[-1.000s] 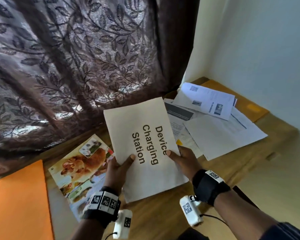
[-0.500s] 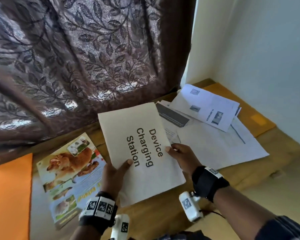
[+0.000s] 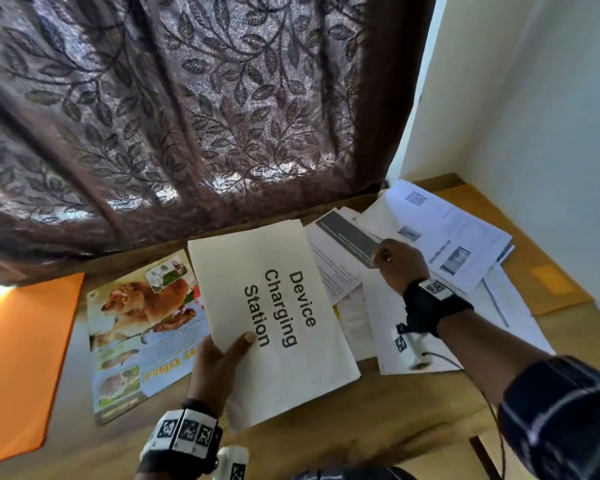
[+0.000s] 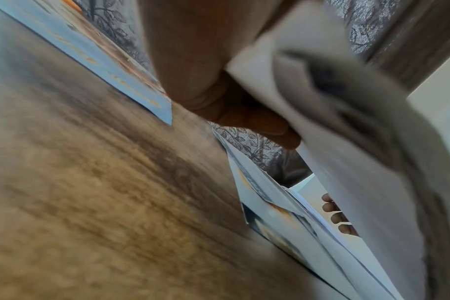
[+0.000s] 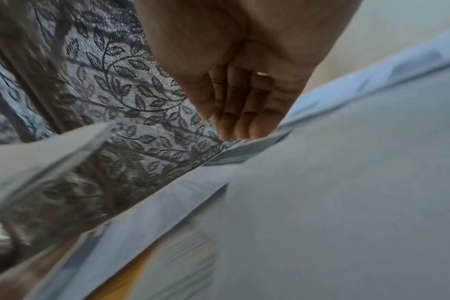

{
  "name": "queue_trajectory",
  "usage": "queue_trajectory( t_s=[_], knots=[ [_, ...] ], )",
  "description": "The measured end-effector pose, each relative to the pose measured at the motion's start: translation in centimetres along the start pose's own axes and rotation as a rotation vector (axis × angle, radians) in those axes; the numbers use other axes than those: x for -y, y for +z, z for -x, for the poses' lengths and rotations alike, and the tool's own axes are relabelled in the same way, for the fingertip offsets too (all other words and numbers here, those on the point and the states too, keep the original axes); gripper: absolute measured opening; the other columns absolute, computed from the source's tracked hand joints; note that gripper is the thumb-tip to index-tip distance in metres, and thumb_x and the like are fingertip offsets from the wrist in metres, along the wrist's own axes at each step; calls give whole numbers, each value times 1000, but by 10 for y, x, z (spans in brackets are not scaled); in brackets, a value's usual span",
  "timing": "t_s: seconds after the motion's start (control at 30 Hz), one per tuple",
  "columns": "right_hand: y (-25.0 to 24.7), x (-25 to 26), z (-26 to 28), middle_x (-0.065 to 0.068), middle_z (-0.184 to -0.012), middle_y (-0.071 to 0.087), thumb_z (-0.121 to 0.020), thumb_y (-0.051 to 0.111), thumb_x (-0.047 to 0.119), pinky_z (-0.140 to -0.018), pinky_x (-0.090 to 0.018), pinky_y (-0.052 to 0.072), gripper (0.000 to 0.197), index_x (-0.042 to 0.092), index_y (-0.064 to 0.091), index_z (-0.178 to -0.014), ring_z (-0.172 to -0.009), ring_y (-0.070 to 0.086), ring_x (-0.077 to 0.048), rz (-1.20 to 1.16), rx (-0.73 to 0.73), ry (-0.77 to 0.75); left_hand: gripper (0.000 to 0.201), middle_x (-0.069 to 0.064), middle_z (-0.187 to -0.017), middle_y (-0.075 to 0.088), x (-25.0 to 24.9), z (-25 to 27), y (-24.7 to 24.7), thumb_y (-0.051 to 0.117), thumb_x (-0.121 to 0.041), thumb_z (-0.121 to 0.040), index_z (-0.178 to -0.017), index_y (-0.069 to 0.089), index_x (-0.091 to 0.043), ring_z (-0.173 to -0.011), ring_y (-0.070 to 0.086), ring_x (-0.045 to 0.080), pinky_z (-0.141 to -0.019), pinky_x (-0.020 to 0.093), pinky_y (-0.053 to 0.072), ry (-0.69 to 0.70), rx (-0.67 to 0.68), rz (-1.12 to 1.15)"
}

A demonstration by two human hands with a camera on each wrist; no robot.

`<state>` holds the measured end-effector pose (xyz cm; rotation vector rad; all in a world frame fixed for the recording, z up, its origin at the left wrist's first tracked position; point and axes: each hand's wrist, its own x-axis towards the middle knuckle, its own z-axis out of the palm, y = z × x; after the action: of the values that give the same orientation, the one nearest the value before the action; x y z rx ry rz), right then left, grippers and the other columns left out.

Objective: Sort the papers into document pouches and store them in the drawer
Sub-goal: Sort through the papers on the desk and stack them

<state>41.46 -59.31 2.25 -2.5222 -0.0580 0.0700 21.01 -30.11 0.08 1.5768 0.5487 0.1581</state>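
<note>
A cream pouch printed "Device Charging Station" (image 3: 274,306) is lifted off the wooden table (image 3: 361,427). My left hand (image 3: 219,358) grips its near left edge, thumb on top; the left wrist view shows the fingers (image 4: 219,91) curled under the pouch (image 4: 347,142). My right hand (image 3: 395,263) is off the pouch and over the loose pile of white papers (image 3: 447,244). Its fingers (image 5: 239,101) are straight, tips at the edge of a sheet with a grey band (image 3: 347,237). That grey band (image 5: 244,154) also shows in the right wrist view.
A colour flyer with a dog (image 3: 142,323) lies left of the pouch, and an orange pouch (image 3: 21,358) lies at the far left. A brown envelope (image 3: 541,271) sits under the pile by the right wall. A leaf-patterned curtain (image 3: 187,116) hangs behind the table.
My right hand let go of the pouch's right edge and moved right and away to the grey-banded sheet in the pile. The left hand keeps its grip on the pouch.
</note>
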Motion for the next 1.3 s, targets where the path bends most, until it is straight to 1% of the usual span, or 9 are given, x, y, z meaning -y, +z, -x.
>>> queue_trajectory(
  t_s=[0.1, 0.2, 0.37, 0.6, 0.73, 0.87, 1.07, 1.17, 1.3],
  knots=[
    [-11, -16, -31, -15, -126, 61, -92, 62, 29, -95, -42, 48, 34, 15, 59, -123, -115, 58, -38, 188, 31, 13, 18, -5, -95, 79, -2, -8, 9, 74, -16, -87, -105, 71, -19, -84, 76, 18, -67, 31, 61, -7, 26, -8],
    [-9, -34, -50, -11, -140, 49, -88, 62, 31, -102, -48, 44, 51, 20, 48, -135, -125, 51, -37, 392, 86, 38, 19, 0, -99, 79, -2, -21, 19, 74, -16, -87, -107, 72, -18, -87, 76, 23, -76, 43, 62, -23, 41, -30],
    [-10, -54, -67, -6, -133, 49, -83, 60, 27, -98, -50, 46, 51, 20, 45, -132, -125, 48, -31, 524, 91, 22, 19, 1, -100, 79, -6, -43, 31, 74, -19, -88, -107, 73, -17, -88, 76, 23, -81, 47, 61, -46, 66, -30],
    [-13, -71, -84, -8, -135, 47, -91, 52, 46, -103, -54, 41, 54, 28, 39, -140, -127, 46, -32, 486, 183, 86, 22, 0, -100, 79, -16, -66, 45, 77, -20, -87, -107, 74, -13, -89, 76, 21, -84, 47, 61, -50, 66, -37],
    [-12, -68, -89, -14, -141, 48, -95, 38, 25, -105, -56, 40, 48, 24, 39, -144, -125, 50, -37, 495, 240, 76, 25, 2, -103, 78, -18, -70, 46, 76, -22, -87, -110, 74, -11, -90, 76, 20, -84, 46, 61, -60, 78, -47],
    [-24, -60, -87, -12, -146, 47, -93, 27, 27, -107, -53, 39, 55, 25, 40, -146, -127, 51, -35, 452, 223, 93, 18, 2, -102, 78, -17, -75, 42, 76, -20, -87, -104, 75, -14, -90, 76, 23, -85, 49, 60, -69, 42, -23],
    [-19, -32, -29, -8, -155, 39, -99, 32, 31, -97, -49, 47, 50, 17, 41, -147, -139, 43, -29, 476, 70, -228, 20, 2, -105, 78, -20, -79, 26, 75, -15, -87, -106, 72, -19, -95, 75, 26, -84, 50, 60, -9, 8, 17],
    [-3, -33, 5, -3, -163, 25, -99, 36, 30, -114, -46, 34, 51, 27, 37, -150, -150, 26, -22, 484, 219, -347, 24, 1, -105, 78, -22, -81, 14, 74, -13, -88, -111, 71, -18, -94, 75, 24, -80, 46, 60, 43, -20, 24],
    [7, -43, 40, 5, -166, 10, -101, 32, 38, -122, -47, 19, 50, 40, 32, -151, -153, 11, -16, 536, 448, -500, 25, -3, -98, 79, -22, -86, -2, 76, -15, -86, -110, 72, -14, -90, 76, 22, -77, 41, 60, 71, -83, 20]
  ],
)
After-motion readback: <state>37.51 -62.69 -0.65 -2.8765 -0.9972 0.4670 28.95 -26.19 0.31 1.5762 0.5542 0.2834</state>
